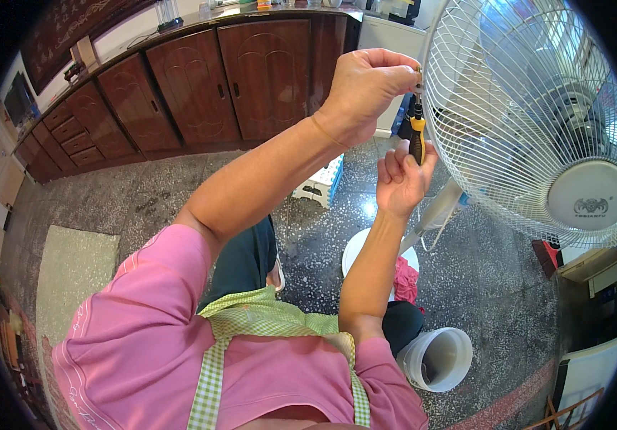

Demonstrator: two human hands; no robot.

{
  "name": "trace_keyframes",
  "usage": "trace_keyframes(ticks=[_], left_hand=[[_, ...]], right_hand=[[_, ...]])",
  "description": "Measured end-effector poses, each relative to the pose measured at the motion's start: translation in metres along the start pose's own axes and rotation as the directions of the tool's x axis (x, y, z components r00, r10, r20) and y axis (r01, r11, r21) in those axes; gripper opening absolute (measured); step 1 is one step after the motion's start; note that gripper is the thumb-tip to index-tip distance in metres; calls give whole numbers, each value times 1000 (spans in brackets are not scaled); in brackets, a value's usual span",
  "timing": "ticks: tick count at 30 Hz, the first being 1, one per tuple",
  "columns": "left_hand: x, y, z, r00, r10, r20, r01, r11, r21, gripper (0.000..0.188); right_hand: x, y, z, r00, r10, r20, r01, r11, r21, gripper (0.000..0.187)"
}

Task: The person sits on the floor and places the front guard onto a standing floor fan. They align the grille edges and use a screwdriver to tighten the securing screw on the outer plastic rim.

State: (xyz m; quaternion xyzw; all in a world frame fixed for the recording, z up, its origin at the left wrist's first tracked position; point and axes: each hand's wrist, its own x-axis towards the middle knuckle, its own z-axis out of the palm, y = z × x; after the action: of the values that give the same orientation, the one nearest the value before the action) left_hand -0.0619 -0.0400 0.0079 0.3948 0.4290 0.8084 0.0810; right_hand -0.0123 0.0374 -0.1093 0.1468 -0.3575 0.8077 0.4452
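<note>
A standing fan with a round white wire grille (476,154) fills the right side. Its grey centre cap faces me. My left hand (365,89) is raised at the grille's left rim, thumb and fingers pinched together on a small part that I cannot make out. Just below it, my right hand (403,179) is closed around the yellow and black handle of a screwdriver (417,132). The screwdriver stands nearly upright, its shaft pointing up to the spot under my left fingertips. Where exactly its tip touches is hidden.
Dark wooden cabinets (194,86) line the far wall. A white and blue step stool (320,183) stands on the speckled floor. Near the fan's white base (355,247) lies a pink cloth (406,279), with a white bucket (455,358) closer to me. A red broom (546,256) is at right.
</note>
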Motion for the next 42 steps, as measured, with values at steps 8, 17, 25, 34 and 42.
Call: trace_keyframes(ticks=[8,17,25,34,42], left_hand=[[0,3,2,1000,4,-23,-5,997,-74,14],[1,0,-1,1000,10,-28,-12,997,-77,16],[0,1,2,999,10,-33,-12,998,-66,14],[3,-2,-1,999,26,-37,-29,996,-86,15],[1,1,1,999,0,-48,-3,998,-71,14]], right_hand=[[3,7,-8,1000,-7,-7,7,1000,15,32],[-1,1,14,984,11,-178,-9,1000,13,32],[3,8,-5,983,92,-161,-95,995,-8,33],[-3,3,12,996,-27,-82,25,999,-28,31],[3,8,0,984,86,-156,-92,995,-31,37]])
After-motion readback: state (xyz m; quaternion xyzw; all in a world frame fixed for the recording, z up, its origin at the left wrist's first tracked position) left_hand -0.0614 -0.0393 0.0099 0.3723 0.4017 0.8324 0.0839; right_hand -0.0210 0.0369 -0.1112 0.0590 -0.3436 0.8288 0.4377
